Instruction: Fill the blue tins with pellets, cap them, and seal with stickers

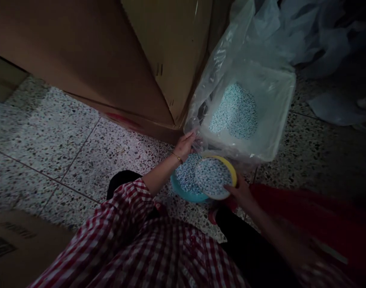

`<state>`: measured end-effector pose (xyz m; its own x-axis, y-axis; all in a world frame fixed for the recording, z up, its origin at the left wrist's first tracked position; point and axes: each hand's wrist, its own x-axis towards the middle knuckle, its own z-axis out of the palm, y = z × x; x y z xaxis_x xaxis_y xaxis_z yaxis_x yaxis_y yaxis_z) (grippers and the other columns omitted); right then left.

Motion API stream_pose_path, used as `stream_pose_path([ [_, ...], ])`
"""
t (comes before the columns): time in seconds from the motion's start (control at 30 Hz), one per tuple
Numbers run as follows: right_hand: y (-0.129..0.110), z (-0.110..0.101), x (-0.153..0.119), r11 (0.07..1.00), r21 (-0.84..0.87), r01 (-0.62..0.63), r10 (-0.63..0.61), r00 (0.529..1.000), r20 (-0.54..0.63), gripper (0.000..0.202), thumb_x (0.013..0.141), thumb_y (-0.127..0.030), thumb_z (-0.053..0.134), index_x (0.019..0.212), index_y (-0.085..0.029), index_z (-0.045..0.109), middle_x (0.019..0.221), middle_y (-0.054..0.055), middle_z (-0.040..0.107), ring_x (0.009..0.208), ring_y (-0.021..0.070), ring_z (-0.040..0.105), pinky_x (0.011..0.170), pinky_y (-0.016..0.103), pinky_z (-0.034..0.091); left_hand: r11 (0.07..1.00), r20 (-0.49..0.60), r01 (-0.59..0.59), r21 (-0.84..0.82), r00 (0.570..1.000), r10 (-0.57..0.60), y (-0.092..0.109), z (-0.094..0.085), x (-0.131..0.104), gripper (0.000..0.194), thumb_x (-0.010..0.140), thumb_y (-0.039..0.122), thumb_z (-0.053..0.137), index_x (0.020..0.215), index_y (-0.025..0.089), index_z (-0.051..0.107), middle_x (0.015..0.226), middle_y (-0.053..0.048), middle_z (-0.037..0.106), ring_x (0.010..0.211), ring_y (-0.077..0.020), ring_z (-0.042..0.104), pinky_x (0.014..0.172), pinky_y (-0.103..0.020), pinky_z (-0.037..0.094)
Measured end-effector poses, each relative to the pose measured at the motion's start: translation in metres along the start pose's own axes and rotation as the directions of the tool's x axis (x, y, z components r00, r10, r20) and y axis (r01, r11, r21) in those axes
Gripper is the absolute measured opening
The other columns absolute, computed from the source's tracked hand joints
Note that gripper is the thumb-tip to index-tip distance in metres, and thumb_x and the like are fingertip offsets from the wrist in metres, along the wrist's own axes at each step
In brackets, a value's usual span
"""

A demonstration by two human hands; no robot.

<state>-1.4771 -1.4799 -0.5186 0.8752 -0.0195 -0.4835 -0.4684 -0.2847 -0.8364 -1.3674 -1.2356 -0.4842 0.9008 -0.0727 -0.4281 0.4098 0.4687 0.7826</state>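
Observation:
My right hand (237, 190) grips the rim of a yellow bowl (233, 170) filled with small pale blue beads (213, 178). Beneath it, partly covered, a light blue basin (187, 195) on the floor holds more bluish beads. With its fingers closed, my left hand (185, 145) pinches the edge of a clear plastic bag (197, 130). That bag lines a whitish square tub (275, 132), where a heap of pale turquoise beads (237, 112) lies. The tub stands just beyond both hands.
Large cardboard boxes (111, 60) rise at the left and centre, close to my left hand. Another carton (24, 248) sits at the lower left. Crumpled plastic sheeting (317, 36) fills the upper right. A red cloth-like item (315, 216) lies at right on the speckled floor (66, 132).

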Motion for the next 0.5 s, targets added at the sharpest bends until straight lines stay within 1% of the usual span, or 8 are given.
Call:
stream_pose_path([
  [0.03,0.008,0.011,0.006,0.985,-0.142,0.102,-0.102,0.995,0.003,0.081,0.058,-0.035,0.071,0.131,-0.024,0.038,0.122,0.008,0.056,0.109,0.0268,0.055,0.093,0.046,0.045,1.000,-0.003,-0.007,0.003,1.000,0.007,-0.002,-0.002,0.000,0.053,0.082,0.039,0.055,0.132,0.024,0.045,0.093,-0.006,0.066,0.072,-0.0124,0.061,0.062,-0.024,0.050],
  [0.07,0.015,0.021,0.011,0.937,-0.284,0.202,-0.203,0.979,0.027,0.083,0.058,-0.034,0.070,0.133,-0.025,0.035,0.129,0.009,0.051,0.114,0.0276,0.051,0.096,0.047,0.043,1.000,-0.009,-0.013,0.009,1.000,0.013,-0.004,-0.004,0.001,0.054,0.082,0.040,0.055,0.132,0.025,0.044,0.093,-0.006,0.067,0.073,-0.0126,0.061,0.062,-0.024,0.050],
  [0.13,0.030,0.036,0.020,0.772,-0.524,0.359,-0.346,0.929,0.127,0.085,0.060,-0.031,0.070,0.135,-0.024,0.033,0.139,0.012,0.040,0.124,0.0314,0.042,0.099,0.051,0.038,1.000,-0.019,-0.015,0.025,1.000,0.015,-0.006,-0.009,0.000,0.056,0.081,0.043,0.056,0.132,0.025,0.044,0.094,-0.007,0.067,0.075,-0.0134,0.062,0.064,-0.024,0.050],
  [0.2,0.040,0.043,0.024,0.586,-0.674,0.449,-0.393,0.886,0.247,0.083,0.060,-0.024,0.071,0.135,-0.022,0.036,0.143,0.016,0.032,0.129,0.0364,0.032,0.098,0.055,0.038,0.999,-0.020,-0.012,0.043,1.000,0.013,-0.006,-0.012,-0.001,0.057,0.080,0.045,0.056,0.133,0.026,0.044,0.096,-0.007,0.066,0.078,-0.0145,0.062,0.065,-0.026,0.050],
  [0.27,0.046,0.046,0.027,0.430,-0.741,0.516,-0.397,0.845,0.358,0.073,0.064,-0.019,0.068,0.132,-0.023,0.041,0.144,0.017,0.031,0.132,0.0383,0.026,0.096,0.055,0.039,0.998,-0.020,-0.011,0.058,1.000,0.012,-0.005,-0.014,-0.003,0.056,0.081,0.045,0.055,0.133,0.027,0.043,0.098,-0.006,0.066,0.080,-0.0154,0.063,0.066,-0.027,0.050],
  [0.33,0.044,0.045,0.026,0.318,-0.749,0.582,-0.409,0.797,0.445,0.060,0.072,-0.017,0.062,0.128,-0.028,0.045,0.142,0.014,0.034,0.134,0.0364,0.023,0.097,0.054,0.039,0.998,-0.026,-0.006,0.064,1.000,0.008,-0.004,-0.014,-0.005,0.056,0.081,0.044,0.054,0.134,0.027,0.042,0.099,-0.006,0.066,0.080,-0.0158,0.062,0.066,-0.027,0.051],
  [0.43,0.035,0.037,0.018,0.239,-0.703,0.670,-0.450,0.717,0.532,0.047,0.079,-0.016,0.053,0.123,-0.031,0.050,0.139,0.010,0.041,0.134,0.0317,0.024,0.099,0.053,0.037,0.998,-0.040,0.008,0.059,0.999,-0.006,-0.001,-0.013,-0.006,0.057,0.082,0.042,0.053,0.135,0.025,0.040,0.100,-0.007,0.066,0.079,-0.0154,0.062,0.065,-0.027,0.051],
  [0.5,0.028,0.026,0.005,0.237,-0.657,0.715,-0.503,0.669,0.547,0.041,0.080,-0.016,0.052,0.118,-0.030,0.052,0.139,0.009,0.041,0.135,0.0293,0.024,0.100,0.052,0.037,0.998,-0.042,0.013,0.055,0.999,-0.011,0.001,-0.014,-0.006,0.057,0.082,0.042,0.053,0.135,0.025,0.040,0.100,-0.007,0.065,0.078,-0.0146,0.061,0.065,-0.027,0.051],
])
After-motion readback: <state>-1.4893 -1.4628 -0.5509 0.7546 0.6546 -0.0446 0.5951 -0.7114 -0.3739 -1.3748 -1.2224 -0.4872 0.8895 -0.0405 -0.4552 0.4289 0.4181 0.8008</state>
